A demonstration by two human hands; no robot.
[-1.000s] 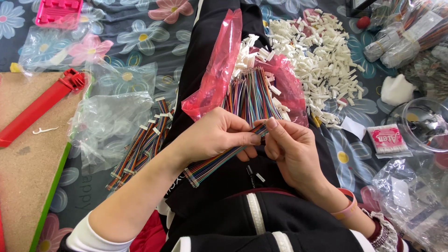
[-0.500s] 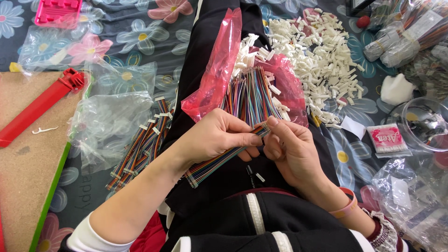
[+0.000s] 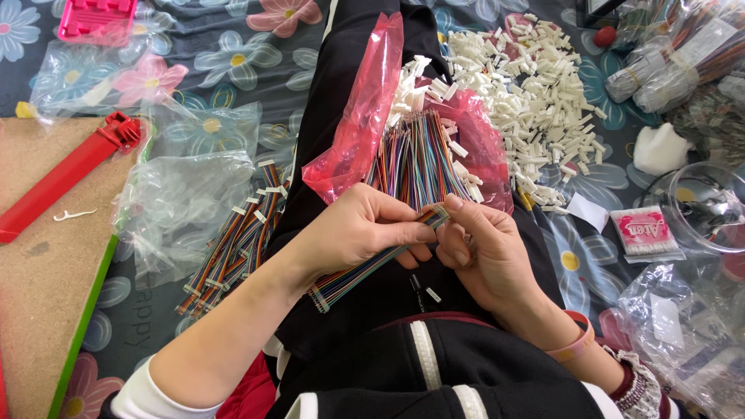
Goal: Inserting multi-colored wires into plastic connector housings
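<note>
Pinching the rainbow ribbon cable [image 3: 365, 268] over the lap, the left hand [image 3: 353, 233] is closed around its far end, while the right hand [image 3: 485, 252] brings thumb and fingertips together on the tip by the white connector. Best kept steady: hold the wires flat and square, and press the end straight, not skewed. Loose cables [image 3: 415, 159] lie in the pink bag [image 3: 365, 116] just beyond, with white housings [image 3: 535, 109] heaped far right. Against the earlier frame, barely anything differs; both hands stay locked on the same end.
</note>
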